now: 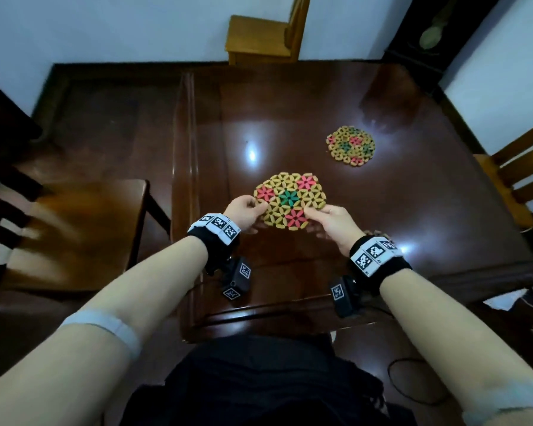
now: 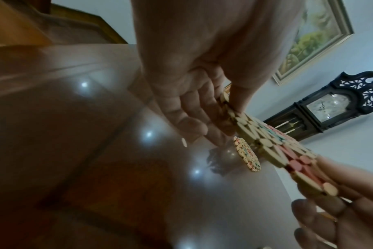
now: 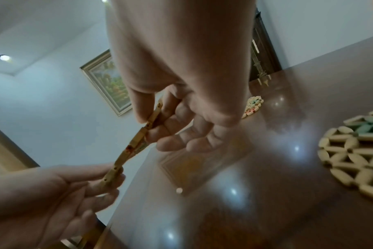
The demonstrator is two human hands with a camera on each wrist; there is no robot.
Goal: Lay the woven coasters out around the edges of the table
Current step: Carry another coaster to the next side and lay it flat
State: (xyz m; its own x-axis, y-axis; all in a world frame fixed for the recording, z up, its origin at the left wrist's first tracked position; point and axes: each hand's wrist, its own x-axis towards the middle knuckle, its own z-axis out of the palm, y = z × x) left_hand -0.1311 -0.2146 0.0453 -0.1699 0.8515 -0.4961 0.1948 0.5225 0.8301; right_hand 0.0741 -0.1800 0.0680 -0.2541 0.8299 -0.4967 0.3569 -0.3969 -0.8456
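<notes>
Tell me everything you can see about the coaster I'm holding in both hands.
The held coaster is a roundish flat mat of tan oval beads, seemingly wooden, linked into open flower shapes, with a green flower at its centre and three pink ones around it. It hangs above the table, sagging slightly. The left hand pinches its left edge and the right hand pinches its right edge, thumbs on top.

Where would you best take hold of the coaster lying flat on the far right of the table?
Pinch the far coaster at its near rim, coming from the near side: it lies flat and thin on the table, and its open weave gives fingertips purchase.
</notes>
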